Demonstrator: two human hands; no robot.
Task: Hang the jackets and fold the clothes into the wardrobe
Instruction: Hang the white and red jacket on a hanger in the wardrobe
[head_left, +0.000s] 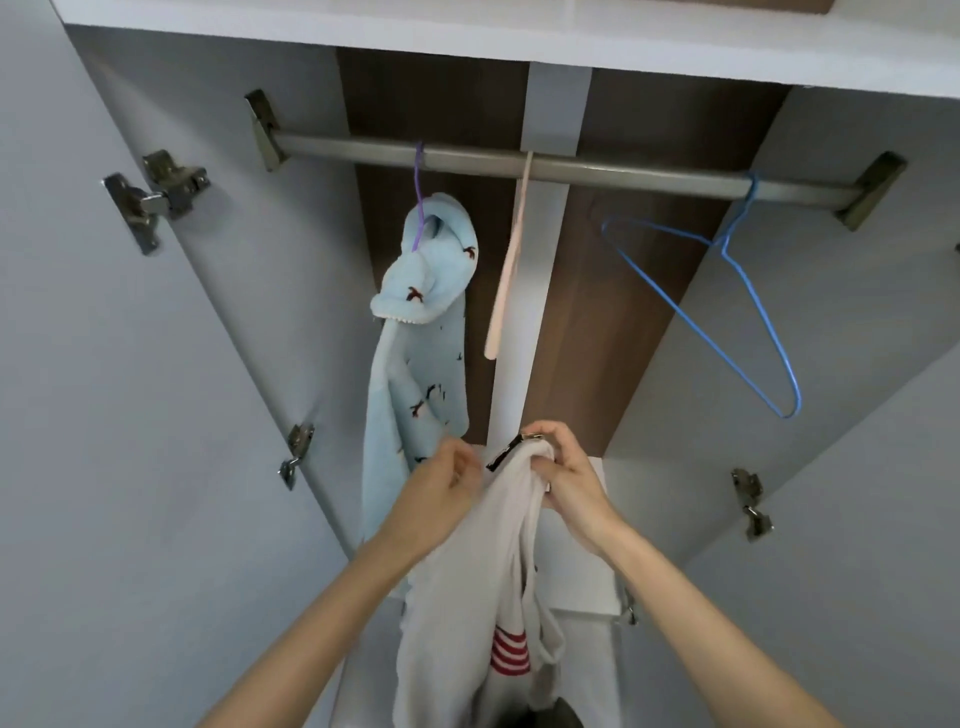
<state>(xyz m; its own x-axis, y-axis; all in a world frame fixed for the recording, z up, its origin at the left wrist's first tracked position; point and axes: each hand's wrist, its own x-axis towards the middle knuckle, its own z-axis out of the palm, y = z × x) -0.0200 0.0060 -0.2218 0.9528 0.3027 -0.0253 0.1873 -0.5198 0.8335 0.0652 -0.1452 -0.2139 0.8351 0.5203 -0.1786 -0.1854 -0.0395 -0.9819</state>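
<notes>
A white garment (488, 587) with red stripes hangs in front of me, below the wardrobe rail (545, 166). My right hand (566, 480) grips its top, where a dark clip or label shows. My left hand (441, 493) is at the garment's left side with curled fingers; whether it holds the cloth is unclear. A light blue hooded jacket (415, 343) hangs from a purple hanger (418, 197) on the rail's left part. An empty pale pink hanger (506, 275) hangs in the middle, and an empty blue wire hanger (737, 291) is on the right.
Both wardrobe doors stand open, the left door (104, 364) and the right door (857, 493), with metal hinges along their inner edges. A white upright divider (550, 114) runs behind the rail. A white shelf (587, 582) lies below my hands.
</notes>
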